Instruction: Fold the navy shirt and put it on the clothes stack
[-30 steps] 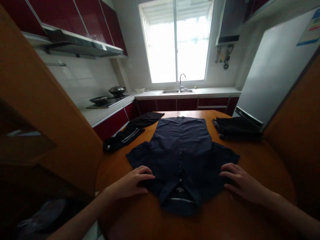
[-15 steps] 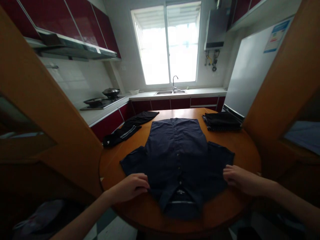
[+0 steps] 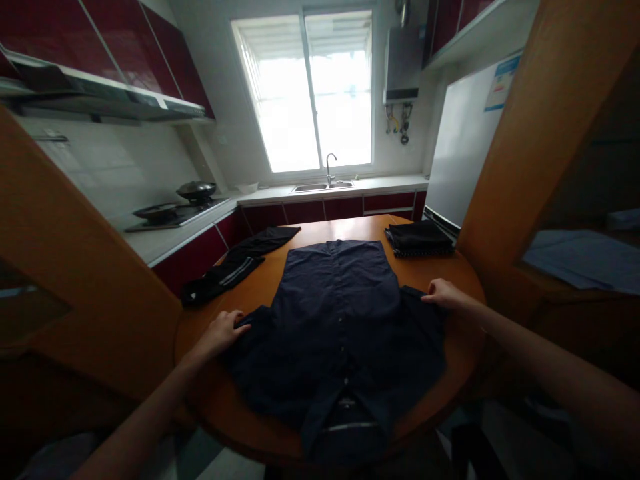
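Observation:
A dark navy button-front shirt (image 3: 340, 320) lies spread on the round wooden table (image 3: 345, 227), its collar towards me and its hem towards the window. My left hand (image 3: 223, 332) is closed on the edge of the short sleeve at the left. On the other side, my right hand (image 3: 444, 294) pinches the far edge of the right sleeve between thumb and fingers. The right sleeve looks partly drawn in towards the shirt's body. The collar end is dim and slightly blurred.
Black trousers with pale stripes (image 3: 225, 277) lie along the table's left edge. A folded black stack (image 3: 419, 237) sits at the back right. Wooden door frames (image 3: 500, 140) rise on both sides. Beyond are a sink (image 3: 323, 187), a stove (image 3: 175, 217) and a fridge (image 3: 463, 147).
Both hands have moved away from me, from near the collar end to the sleeve edges, and now grip them. The camera view has turned a little to the right.

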`<state>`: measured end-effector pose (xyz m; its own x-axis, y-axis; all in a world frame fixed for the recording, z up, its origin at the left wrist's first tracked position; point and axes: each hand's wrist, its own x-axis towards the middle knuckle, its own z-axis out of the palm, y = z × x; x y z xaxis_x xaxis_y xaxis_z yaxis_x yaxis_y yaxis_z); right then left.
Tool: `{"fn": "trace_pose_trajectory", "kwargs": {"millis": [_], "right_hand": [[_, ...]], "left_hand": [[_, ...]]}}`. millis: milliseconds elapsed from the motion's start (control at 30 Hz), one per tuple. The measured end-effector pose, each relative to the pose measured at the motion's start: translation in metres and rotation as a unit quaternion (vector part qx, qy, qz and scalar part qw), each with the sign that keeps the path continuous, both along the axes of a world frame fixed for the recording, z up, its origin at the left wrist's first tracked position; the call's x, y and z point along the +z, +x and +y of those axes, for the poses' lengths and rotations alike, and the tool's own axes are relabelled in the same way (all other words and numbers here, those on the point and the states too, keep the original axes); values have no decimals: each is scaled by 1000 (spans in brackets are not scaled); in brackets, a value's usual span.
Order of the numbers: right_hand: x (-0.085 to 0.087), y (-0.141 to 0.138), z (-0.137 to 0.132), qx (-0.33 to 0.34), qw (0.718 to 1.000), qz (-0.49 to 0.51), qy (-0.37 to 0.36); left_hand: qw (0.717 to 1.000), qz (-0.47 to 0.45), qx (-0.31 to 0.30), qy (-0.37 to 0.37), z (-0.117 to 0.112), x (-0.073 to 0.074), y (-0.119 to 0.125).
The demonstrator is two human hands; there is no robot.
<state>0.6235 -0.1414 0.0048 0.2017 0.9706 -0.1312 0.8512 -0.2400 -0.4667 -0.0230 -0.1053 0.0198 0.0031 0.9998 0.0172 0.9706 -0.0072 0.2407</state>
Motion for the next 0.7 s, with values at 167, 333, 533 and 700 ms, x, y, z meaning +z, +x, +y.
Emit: {"fn": "trace_pose_trajectory", "kwargs": {"millis": [167,333,533,700], "right_hand": [[10,15,-6,-4,997,71,-39],[14,48,-18,-27,996,79,-36],[12,36,-30,-9,993,-107,-43],[17,-63,-19,99,968,-167,158]], "left_hand": [[990,-102,5,-94,3,6,-13],[982,-142,8,-128,5,3,-34],[996,62,9,-55,8,14,-16],[981,24,-178,78,11,20,90]]}}
